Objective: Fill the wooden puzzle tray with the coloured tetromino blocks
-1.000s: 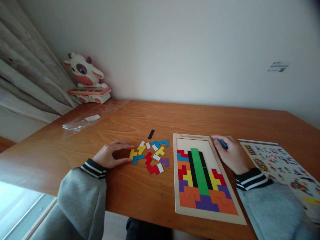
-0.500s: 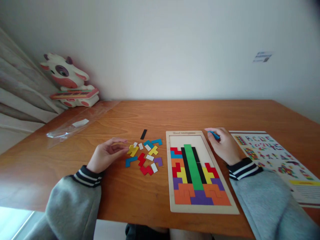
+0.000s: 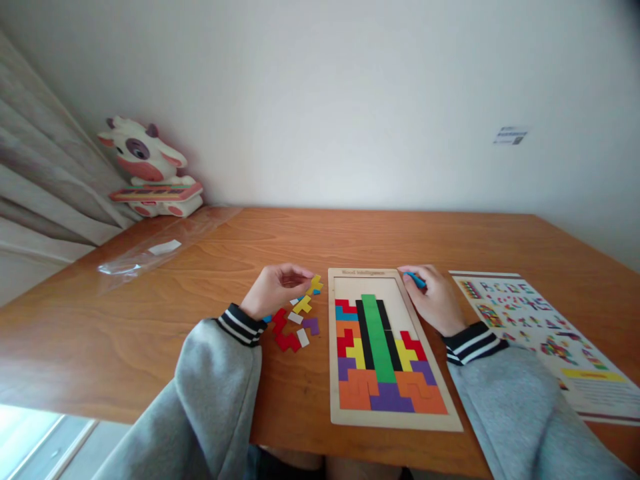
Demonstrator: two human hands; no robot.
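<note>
My left hand (image 3: 277,290) pinches a yellow puzzle piece (image 3: 315,285) above the loose pieces, left of the board. Below it lie another yellow piece (image 3: 303,305), a purple piece (image 3: 311,325), red pieces (image 3: 287,342) and white ones (image 3: 303,338); the hand hides part of the pile. Closed around a blue piece (image 3: 416,280), my right hand (image 3: 434,300) rests by the upper right edge of the wooden puzzle board (image 3: 395,424). In the board, a long green strip (image 3: 377,340) stands between black strips, with coloured blocks around it; its upper part shows bare wood.
A printed pattern sheet (image 3: 530,320) lies to the right. At the back left are a clear plastic bag (image 3: 140,263) and a toy cow with a keyboard (image 3: 155,167). A curtain (image 3: 45,173) hangs on the left, and a wall stands behind the table.
My left hand has picked up the yellow piece and moved right toward the board with it. My right hand still holds the blue piece. The view has shifted slightly.
</note>
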